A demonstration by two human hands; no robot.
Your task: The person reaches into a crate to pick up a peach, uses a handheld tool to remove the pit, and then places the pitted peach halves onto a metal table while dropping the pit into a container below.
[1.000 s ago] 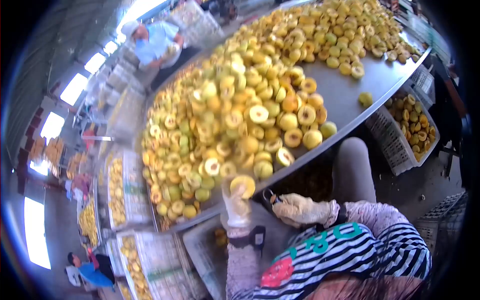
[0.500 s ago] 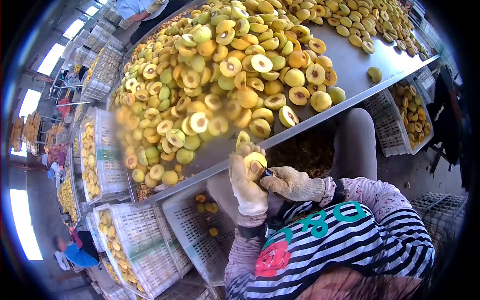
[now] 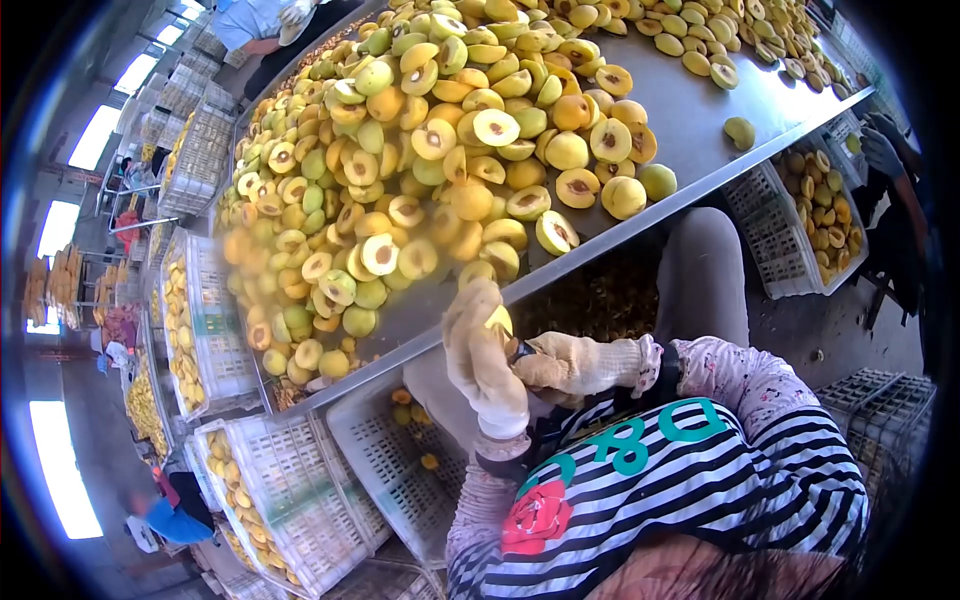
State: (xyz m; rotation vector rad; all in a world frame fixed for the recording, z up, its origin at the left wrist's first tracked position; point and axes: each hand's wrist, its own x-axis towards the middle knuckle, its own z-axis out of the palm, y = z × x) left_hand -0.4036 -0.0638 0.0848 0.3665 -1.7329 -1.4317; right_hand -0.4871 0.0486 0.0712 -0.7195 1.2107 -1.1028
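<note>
My left hand (image 3: 478, 345), in a pale work glove, is wrapped round a yellow fruit piece (image 3: 499, 321) just off the metal table's front edge. Gloved too, my right hand (image 3: 572, 363) is closed on a small dark-tipped tool (image 3: 522, 350), whose tip points at the fruit. Most of the tool is hidden in the glove. Another fruit half (image 3: 476, 273) shows at the fingertips of my left hand. Beyond the hands, halved yellow-green fruits (image 3: 430, 140) lie heaped on the metal table (image 3: 690, 140).
A crate with a few fruits (image 3: 380, 430) stands below the table edge, beside a fuller white crate (image 3: 290, 480). Another fruit-filled crate (image 3: 770, 235) is at the right, near a person's gloved hand (image 3: 880, 150). A person (image 3: 255, 25) is at the table's far left.
My left hand has turned and closed further round the fruit, hiding most of its cut face. A person's gloved hand now shows at the right. The whole view has shifted slightly.
</note>
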